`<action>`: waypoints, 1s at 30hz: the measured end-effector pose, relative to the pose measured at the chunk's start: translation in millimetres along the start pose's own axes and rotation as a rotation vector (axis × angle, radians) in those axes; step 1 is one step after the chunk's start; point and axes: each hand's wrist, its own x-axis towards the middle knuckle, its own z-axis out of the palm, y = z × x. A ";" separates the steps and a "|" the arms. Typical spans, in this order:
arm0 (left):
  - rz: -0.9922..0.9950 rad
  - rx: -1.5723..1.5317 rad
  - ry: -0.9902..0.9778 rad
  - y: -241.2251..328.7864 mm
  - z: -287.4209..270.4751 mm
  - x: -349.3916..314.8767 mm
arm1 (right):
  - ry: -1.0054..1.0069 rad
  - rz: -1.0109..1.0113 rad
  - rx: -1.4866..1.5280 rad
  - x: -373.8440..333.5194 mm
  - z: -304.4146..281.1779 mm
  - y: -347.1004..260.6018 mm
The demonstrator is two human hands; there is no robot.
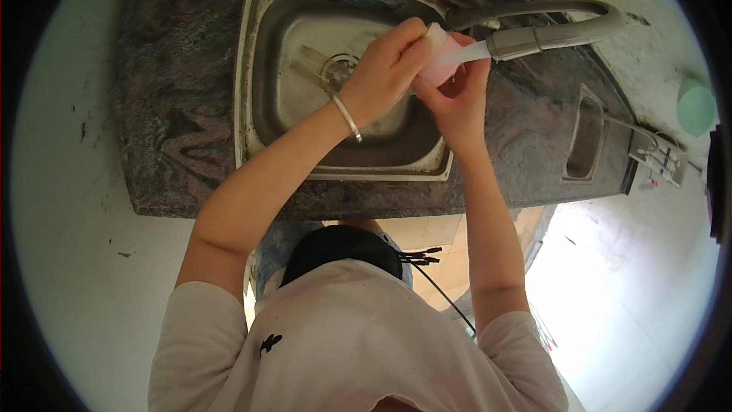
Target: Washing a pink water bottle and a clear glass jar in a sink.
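Note:
Over the right part of the sink [259,38], both my hands hold a small pink cup-like thing [441,67], tilted under the tap [526,42]. A whitish stream of water [471,53] runs from the spout onto it. My left hand [385,72], with a pale bangle at the wrist, grips it from the left with bent fingers. My right hand [461,111] cups it from below and the right, thumb toward me. The fingers partly hide its shape, so its exact kind is unclear.
A round drain strainer [341,70] lies in the basin. Dark marbled countertop [179,122] surrounds the sink. At right are a small recessed metal basin [585,137], a wall-side rack [659,156] and a light green container [695,107]. A black cable [442,294] hangs beside my waist.

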 end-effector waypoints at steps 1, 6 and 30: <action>0.103 0.032 -0.018 -8.4 -1.6 -4.2 | -0.021 0.068 0.136 0.5 -2.0 -0.7; 0.378 0.199 -0.022 -17.8 -4.4 -14.1 | -0.036 0.189 0.382 2.9 -7.4 -4.9; -0.155 -0.192 -0.168 -3.7 -6.8 -4.2 | -0.013 0.010 0.066 -7.4 0.1 0.4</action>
